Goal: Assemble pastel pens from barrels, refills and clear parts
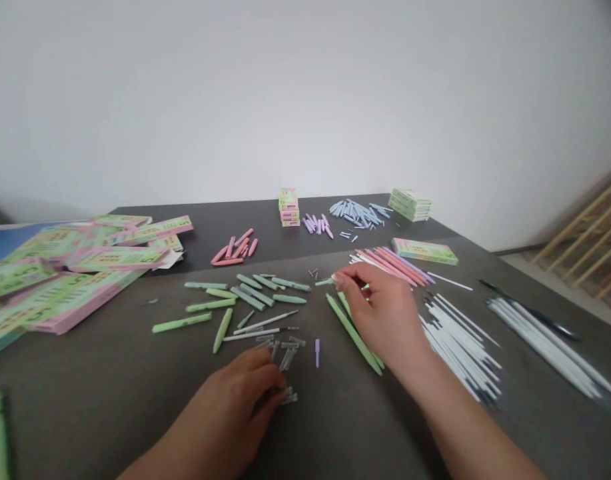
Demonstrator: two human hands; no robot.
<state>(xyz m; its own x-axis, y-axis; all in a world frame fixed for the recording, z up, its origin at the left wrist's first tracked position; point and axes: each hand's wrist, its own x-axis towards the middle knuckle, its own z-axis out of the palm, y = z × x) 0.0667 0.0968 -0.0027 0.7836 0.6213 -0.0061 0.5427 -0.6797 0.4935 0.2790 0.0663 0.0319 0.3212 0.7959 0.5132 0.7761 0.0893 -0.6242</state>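
My left hand (238, 400) rests low at the table's near edge, fingers curled onto a cluster of small grey pen parts (284, 350), pinching one or more of them. My right hand (380, 307) reaches forward over long green pen barrels (352, 333), its fingertips closed near a small green piece (324, 282); whether it grips that piece is unclear. Between and beyond the hands lie loose green pen caps and barrels (245, 297), thin white refills (265, 325) and one small purple piece (316, 353).
White refills lie in rows at the right (460, 340) and far right (545, 343). Pink and purple barrels (390, 261), pink caps (235, 250), purple caps (316, 224) and blue parts (360, 212) lie farther back. Flat cartons (70, 267) pile at the left; small boxes (288, 207), (410, 203), (424, 251) stand behind.
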